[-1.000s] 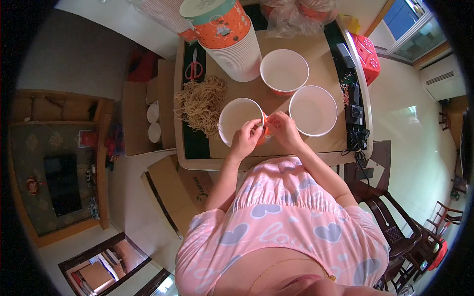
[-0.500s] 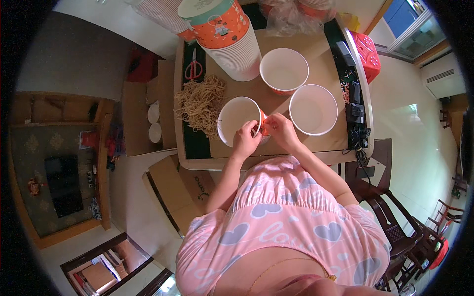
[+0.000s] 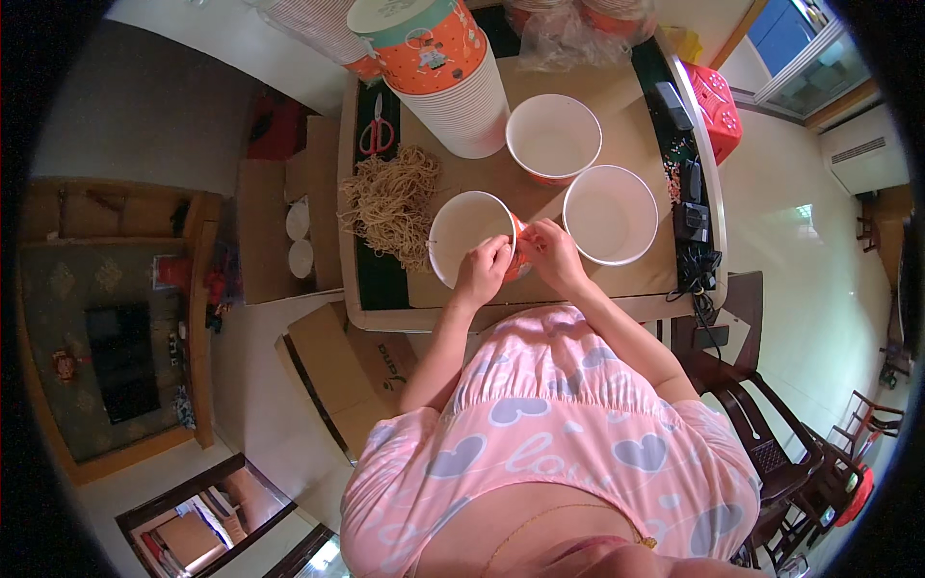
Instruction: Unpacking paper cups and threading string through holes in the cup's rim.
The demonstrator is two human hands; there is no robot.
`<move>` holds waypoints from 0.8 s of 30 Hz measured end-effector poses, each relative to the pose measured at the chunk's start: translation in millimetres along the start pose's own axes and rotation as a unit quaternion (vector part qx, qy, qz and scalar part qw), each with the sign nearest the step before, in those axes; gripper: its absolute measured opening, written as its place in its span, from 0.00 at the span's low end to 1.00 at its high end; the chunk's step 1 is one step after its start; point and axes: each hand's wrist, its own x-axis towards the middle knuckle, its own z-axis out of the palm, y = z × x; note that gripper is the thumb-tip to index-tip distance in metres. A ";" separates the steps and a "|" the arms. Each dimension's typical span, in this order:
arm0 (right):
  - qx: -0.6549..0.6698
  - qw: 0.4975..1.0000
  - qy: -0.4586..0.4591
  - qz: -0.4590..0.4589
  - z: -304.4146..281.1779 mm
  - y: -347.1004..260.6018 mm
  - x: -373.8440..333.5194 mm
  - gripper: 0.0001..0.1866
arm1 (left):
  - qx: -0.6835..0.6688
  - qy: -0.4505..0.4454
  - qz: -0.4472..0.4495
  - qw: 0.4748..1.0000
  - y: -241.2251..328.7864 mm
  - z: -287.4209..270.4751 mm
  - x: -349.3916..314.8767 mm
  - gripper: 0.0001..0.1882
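Observation:
A white paper tub (image 3: 459, 227) with an orange printed outside stands near the table's front edge, its mouth facing up. My left hand (image 3: 483, 271) is closed on the tub's near right rim, fingers over the edge. Against its orange side my right hand (image 3: 556, 256) has its fingertips pinched together; whatever sits between them is too small to make out. Just right of that hand is a second open paper tub (image 3: 611, 214), with a third tub (image 3: 554, 137) behind it. A tangled heap of tan string (image 3: 392, 202) lies left of the tub I hold.
Behind rises a tall stack of nested paper tubs (image 3: 453, 106). Red-handled scissors (image 3: 377, 133) lie at the table's left. Black adapters and cables (image 3: 692, 223) line the right edge, close to a red stool (image 3: 713, 111). Plastic-wrapped tubs (image 3: 578, 34) stand at the back.
The held tub has shifted slightly right and turned a little. My right fingers have drawn closer together against its side; the left hand keeps its grip on the rim.

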 end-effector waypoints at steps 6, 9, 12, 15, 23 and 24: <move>-0.021 1.000 0.011 0.019 -0.3 11.2 -5.1 0.04 | 0.067 -0.016 0.029 0.997 7.2 3.0 10.8 0.07; 0.026 0.998 0.026 0.053 2.0 32.0 -8.0 0.03 | 0.118 -0.012 0.067 0.991 10.5 8.6 15.2 0.05; 0.055 0.994 0.002 0.093 0.6 22.8 -10.0 0.04 | 0.115 -0.006 0.038 0.993 5.5 15.3 13.6 0.05; 0.124 0.981 -0.010 0.151 -0.2 16.9 -10.7 0.06 | 0.069 0.006 -0.016 0.997 -1.6 22.2 13.8 0.04; -0.086 0.995 0.019 -0.049 -20.5 -13.1 -3.8 0.05 | -0.076 0.017 -0.077 0.994 -15.5 15.0 14.7 0.05; -0.074 0.996 -0.005 -0.044 -22.1 -25.6 2.2 0.05 | -0.080 0.021 -0.081 0.993 -16.2 13.5 14.4 0.05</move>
